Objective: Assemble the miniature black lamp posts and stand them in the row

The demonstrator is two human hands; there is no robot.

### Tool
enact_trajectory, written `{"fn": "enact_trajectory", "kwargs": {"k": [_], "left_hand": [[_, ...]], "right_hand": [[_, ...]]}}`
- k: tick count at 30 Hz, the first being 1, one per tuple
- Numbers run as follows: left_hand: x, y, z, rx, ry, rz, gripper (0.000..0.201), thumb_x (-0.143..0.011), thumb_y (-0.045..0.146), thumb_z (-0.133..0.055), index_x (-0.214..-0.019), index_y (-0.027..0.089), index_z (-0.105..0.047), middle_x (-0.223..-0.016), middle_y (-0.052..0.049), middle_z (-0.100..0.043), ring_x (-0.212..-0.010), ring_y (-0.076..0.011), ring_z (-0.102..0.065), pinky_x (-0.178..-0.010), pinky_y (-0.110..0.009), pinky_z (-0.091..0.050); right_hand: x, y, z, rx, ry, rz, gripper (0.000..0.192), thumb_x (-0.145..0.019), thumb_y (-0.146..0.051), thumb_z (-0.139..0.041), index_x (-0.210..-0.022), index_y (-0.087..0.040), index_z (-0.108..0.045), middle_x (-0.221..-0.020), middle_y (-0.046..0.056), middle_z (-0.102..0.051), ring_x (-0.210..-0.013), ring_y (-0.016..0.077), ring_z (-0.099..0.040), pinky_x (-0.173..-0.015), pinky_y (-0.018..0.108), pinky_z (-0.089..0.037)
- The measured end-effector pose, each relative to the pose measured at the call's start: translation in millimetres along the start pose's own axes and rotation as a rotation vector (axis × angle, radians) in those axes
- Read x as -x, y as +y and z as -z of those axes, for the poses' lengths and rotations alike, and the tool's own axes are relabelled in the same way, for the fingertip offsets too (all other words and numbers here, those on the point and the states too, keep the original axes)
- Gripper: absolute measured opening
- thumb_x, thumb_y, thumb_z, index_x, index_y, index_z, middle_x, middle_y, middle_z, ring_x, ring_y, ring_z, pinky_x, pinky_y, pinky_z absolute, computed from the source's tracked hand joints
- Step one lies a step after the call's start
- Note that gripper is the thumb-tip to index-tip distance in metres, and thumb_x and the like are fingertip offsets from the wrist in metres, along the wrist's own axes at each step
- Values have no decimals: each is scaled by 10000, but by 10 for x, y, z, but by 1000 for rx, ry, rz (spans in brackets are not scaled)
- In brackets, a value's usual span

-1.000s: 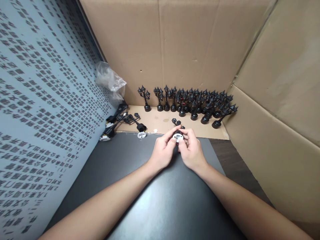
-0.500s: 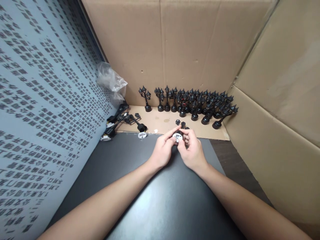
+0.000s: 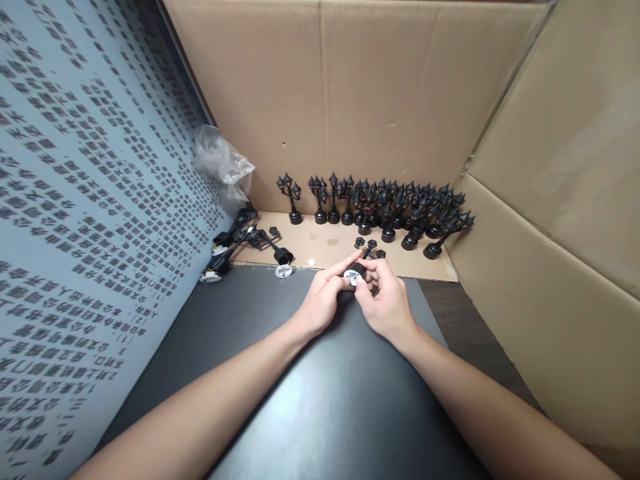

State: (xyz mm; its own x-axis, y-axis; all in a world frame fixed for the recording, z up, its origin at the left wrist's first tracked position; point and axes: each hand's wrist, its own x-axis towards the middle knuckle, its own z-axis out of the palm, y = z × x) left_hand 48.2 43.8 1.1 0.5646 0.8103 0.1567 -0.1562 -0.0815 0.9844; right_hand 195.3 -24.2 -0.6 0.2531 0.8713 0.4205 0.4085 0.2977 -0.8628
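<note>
Between my hands is a black miniature street lamp [image 3: 357, 269], tipped so that its round base faces me and its lantern heads point away. A white disc [image 3: 353, 277] with a recess sits at the open end of that base. My left hand [image 3: 323, 297] grips the base from the left, its index finger stretched along the top and the thumb near the disc. From the right, my right hand [image 3: 385, 297] closes round the base, with its thumb by the disc's lower edge. Fingers partly hide the lamp's pole.
Several finished-looking black lamps [image 3: 389, 227] stand along the cardboard at the back. On the left lie several lamps [image 3: 283, 255] with loose white discs [image 3: 283, 271]. A clear plastic bag [image 3: 225, 163] rests against the printed left panel. Cardboard walls [image 3: 560, 167] close off the back and right.
The lamp has turned slightly in my hands: its disc now faces more to the left, and its lantern heads show more beyond my fingers. Both hands keep their hold.
</note>
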Motion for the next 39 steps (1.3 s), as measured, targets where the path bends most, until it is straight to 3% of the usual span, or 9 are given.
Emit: {"fn": "enact_trajectory", "kwargs": {"k": [9,15,23,31,35,39], "left_hand": [[35,25,-55,138,-20,10,625,-972,281,-541,-1574,112,-546,-1334,-137,-737,-1083,-241,-725,-979,-378,-578],[76,124,-89,-39,6,-51,600,-1040,407,-564,-1565,118,-557,-1258,-119,-764,-1046,-223,-716,-1022,-373,-555],[99,19,-68,-269,68,-77,627,-1079,513,-527,-1598,161,-519,-1001,-45,-776,-1082,-223,-696,-1060,-362,-519],[51,24,-88,-149,73,-81,582,-1049,509,-589,-1518,165,-606,-1399,-124,-713,-1203,-248,-693,-1139,-397,-503],[41,60,-104,-105,58,-83,577,-1038,511,-608,-1501,169,-627,-1437,-129,-697,-1210,-263,-696,-1103,-397,-538],[32,59,-121,60,2,-48,600,-1017,497,-655,-1526,185,-610,-1381,-127,-727,-1126,-253,-721,-1038,-396,-572]], "right_hand": [[11,51,-8,-103,-18,-21,225,-1012,-322,-599,-1211,-218,-613,-880,22,-733,-638,144,-658,-613,282,-548],[0,14,-10,-185,-21,-24,274,-1058,-393,-544,-1258,-215,-605,-820,11,-697,-596,139,-608,-627,297,-587],[-7,29,-10,-181,-35,-30,292,-1079,-416,-516,-1285,-222,-589,-831,22,-702,-652,157,-657,-627,293,-594],[-4,89,-71,-131,-21,-36,275,-1092,-397,-498,-1297,-223,-558,-938,52,-728,-702,166,-680,-628,289,-552],[-6,102,-91,-82,8,-26,257,-1090,-394,-505,-1282,-233,-563,-948,51,-724,-721,173,-684,-611,283,-537],[-10,108,-61,-65,9,18,250,-1092,-371,-501,-1296,-238,-560,-1042,82,-749,-802,199,-721,-709,332,-592]]}}
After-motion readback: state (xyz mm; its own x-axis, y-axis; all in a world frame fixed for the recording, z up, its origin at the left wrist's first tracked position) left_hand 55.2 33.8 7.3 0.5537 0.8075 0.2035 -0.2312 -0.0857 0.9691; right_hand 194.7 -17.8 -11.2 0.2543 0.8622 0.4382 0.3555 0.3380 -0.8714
